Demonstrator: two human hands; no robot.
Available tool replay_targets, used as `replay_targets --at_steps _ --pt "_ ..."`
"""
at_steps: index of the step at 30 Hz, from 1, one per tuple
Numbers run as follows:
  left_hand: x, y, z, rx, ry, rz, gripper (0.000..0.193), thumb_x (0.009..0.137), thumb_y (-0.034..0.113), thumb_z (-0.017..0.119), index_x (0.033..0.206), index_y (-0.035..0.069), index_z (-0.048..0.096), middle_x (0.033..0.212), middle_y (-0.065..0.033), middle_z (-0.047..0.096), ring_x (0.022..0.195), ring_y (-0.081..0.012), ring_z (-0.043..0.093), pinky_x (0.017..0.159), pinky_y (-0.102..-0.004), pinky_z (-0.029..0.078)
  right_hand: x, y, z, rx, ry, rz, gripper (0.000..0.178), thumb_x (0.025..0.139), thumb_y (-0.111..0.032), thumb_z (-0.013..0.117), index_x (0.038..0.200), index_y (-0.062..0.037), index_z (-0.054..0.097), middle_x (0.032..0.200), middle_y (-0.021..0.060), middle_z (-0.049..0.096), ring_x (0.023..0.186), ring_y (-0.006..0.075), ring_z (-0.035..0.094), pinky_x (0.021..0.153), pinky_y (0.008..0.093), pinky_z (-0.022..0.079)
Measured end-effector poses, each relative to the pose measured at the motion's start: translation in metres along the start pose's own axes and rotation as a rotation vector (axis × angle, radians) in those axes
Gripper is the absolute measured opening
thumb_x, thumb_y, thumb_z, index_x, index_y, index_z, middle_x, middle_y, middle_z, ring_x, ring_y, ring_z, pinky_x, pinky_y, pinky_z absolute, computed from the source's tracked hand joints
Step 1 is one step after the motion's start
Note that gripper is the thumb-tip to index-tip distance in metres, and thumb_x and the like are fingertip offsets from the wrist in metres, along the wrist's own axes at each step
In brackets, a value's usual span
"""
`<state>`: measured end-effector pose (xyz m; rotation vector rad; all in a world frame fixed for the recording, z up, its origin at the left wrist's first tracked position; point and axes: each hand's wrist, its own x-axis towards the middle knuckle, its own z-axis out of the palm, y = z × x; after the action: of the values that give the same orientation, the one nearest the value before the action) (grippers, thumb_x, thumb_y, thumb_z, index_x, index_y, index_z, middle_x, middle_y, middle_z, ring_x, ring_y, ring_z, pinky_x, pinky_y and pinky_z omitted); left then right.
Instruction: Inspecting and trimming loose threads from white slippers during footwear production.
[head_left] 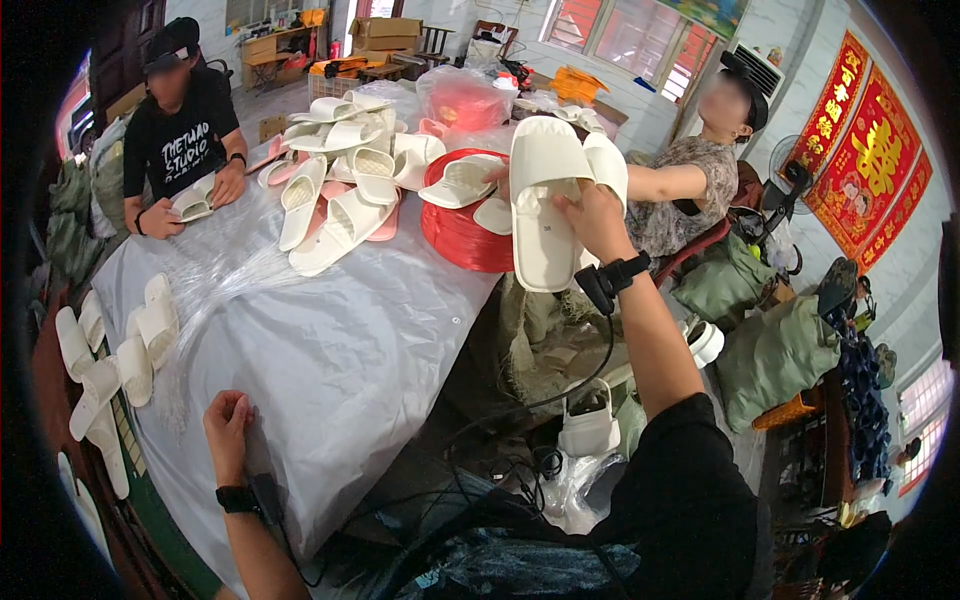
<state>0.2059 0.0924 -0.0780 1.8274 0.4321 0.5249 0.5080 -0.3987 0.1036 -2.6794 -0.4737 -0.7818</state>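
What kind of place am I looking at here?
Probably a small slipper packing workshop: a heap of white slippers on a plastic-covered table, stuffed sacks on the floor, and the right hand holding up a slipper pair.

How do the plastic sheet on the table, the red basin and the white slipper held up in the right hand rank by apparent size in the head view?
1. Plastic sheet, by far the largest.
2. Red basin and white slipper in the right hand: these look similar, and the slipper is nearer the camera, so their order is unsure.
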Motion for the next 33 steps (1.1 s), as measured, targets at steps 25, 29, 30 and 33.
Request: replay_targets --at_steps 25,29,30,33 --pt "0.0 0.003 -0.003 -0.014 0.005 -0.039 0.01 0.092 0.007 0.06 0.09 -0.003 0.062 0.073 -0.002 0.061 0.066 -0.0094 0.057 0.062 -0.0233 0.047 0.069 -0.007 0.05 0.009 -0.11 -0.102 0.047 0.084 -0.031 0.065 0.121 -0.0039 0.056 0.093 0.0216 0.068 0.09 0.0388 0.065 0.08 0.047 0.05" --pt "-0.001 0.001 -0.002 -0.04 -0.004 -0.046 0.011 0.092 0.007 0.06 0.089 -0.003 0.062 0.074 -0.0026 0.062 0.067 -0.0094 0.057 0.063 -0.0232 0.047 0.107 -0.006 0.083 -0.026 -0.199 -0.078 0.054 0.085 -0.037 0.063 0.128 -0.0056 0.052 0.102 0.023 0.067 0.097 0.0384 0.064 0.084 0.0455 0.05" --pt "-0.001 0.0 -0.002 -0.085 -0.002 -0.07 0.011 0.092 0.007 0.06 0.089 -0.003 0.062 0.074 -0.0026 0.062 0.067 -0.0093 0.058 0.063 -0.0231 0.047 0.113 -0.007 0.093 -0.046 -0.22 -0.091 0.057 0.085 -0.038 0.061 0.13 -0.0041 0.05 0.102 0.0238 0.067 0.096 0.0383 0.065 0.084 0.0445 0.049" --pt "-0.001 0.002 0.001 -0.096 -0.004 -0.054 0.01 0.092 0.007 0.06 0.089 -0.003 0.062 0.074 -0.0023 0.062 0.067 -0.0091 0.057 0.063 -0.0229 0.047 0.114 -0.005 0.112 -0.126 -0.424 -0.178 0.057 0.086 -0.042 0.057 0.132 -0.0093 0.05 0.11 0.0231 0.065 0.102 0.0376 0.063 0.088 0.045 0.048"
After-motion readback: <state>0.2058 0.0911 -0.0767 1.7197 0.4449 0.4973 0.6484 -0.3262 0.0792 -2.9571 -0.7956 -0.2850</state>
